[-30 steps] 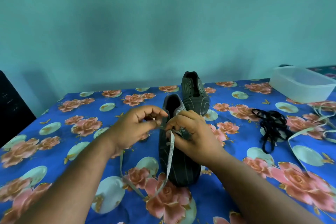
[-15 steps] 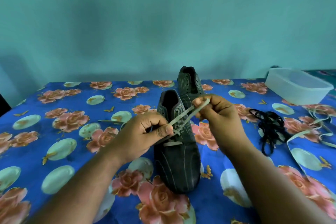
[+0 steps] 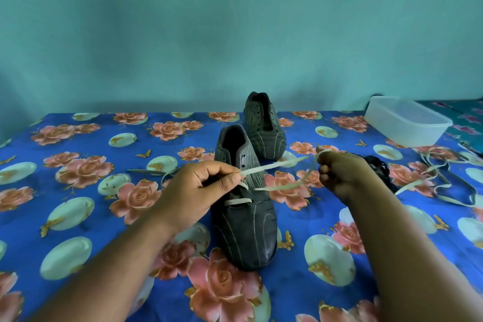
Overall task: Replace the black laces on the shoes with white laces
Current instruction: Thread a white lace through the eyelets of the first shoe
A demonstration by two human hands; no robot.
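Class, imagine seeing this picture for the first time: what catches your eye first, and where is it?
Two hands at the centre stretch a white lace above the near shoe: the left hand pinches one end, the right hand grips the other. Under them lies a bright blue floral tablecloth, with a second shoe behind.

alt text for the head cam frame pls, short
Both hands pull a white lace taut above the near shoe: the left hand pinches one part, the right hand grips another. A second, unlaced shoe stands behind on the floral tablecloth, with black laces, another white lace and a plastic tub at right.
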